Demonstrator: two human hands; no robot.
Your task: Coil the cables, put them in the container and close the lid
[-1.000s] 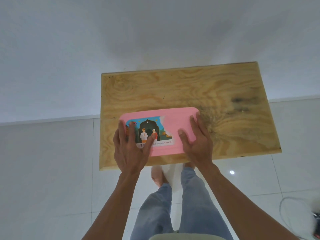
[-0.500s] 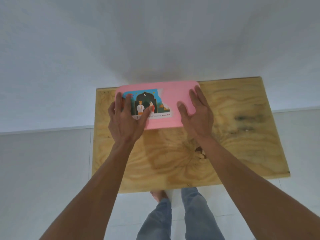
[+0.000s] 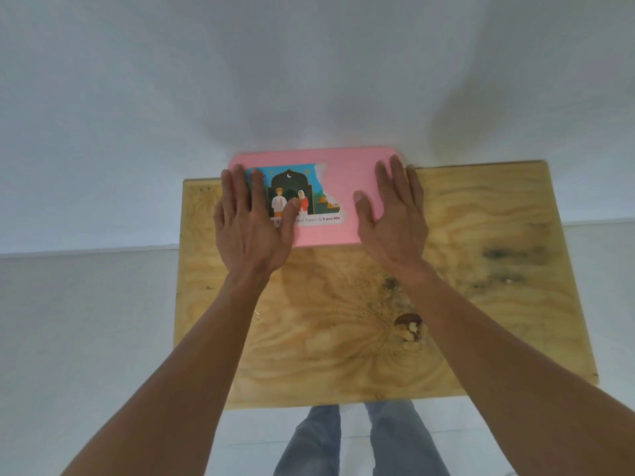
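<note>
At the far edge of the wooden table (image 3: 481, 235), against the white wall (image 3: 309, 80), sits the pink container (image 3: 343, 176) with its lid on — a second ago it lay at the near edge, and both hands have slid it away across the board. The left hand (image 3: 252, 228) and right hand (image 3: 393, 221) lie flat on the lid, fingers straight and spread, gripping nothing. No cables show — presumably they are inside, so the task looks all but finished, with only a last press on the lid left.
</note>
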